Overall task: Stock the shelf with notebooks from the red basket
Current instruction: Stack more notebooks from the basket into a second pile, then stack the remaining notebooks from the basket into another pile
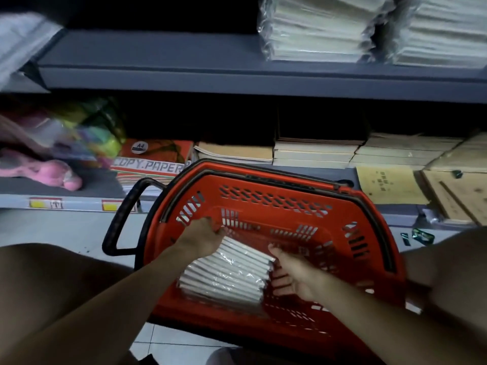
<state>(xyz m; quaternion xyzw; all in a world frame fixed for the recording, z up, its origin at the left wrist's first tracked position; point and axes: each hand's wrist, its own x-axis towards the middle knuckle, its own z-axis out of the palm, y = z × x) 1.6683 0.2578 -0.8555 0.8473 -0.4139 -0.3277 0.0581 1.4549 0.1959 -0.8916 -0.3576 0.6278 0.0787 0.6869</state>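
A red plastic basket [276, 196] with a black handle stands on the floor in front of the shelves. Inside it lies a plastic-wrapped pack of white notebooks [226, 272], spines up. My left hand [203, 237] grips the pack's far left end. My right hand [292, 275] holds its right side with fingers curled under the edge. The grey lower shelf [100, 185] behind the basket carries stacks of notebooks [313, 151]. The upper shelf [184, 64] holds wrapped white packs [316, 27] at the right.
On the lower shelf sit a ream of copy paper [155, 159], colourful bags and a pink item [52, 169] at the left, and tan envelopes and booklets [390, 183] at the right. My knees frame the basket on both sides. The floor is pale tile.
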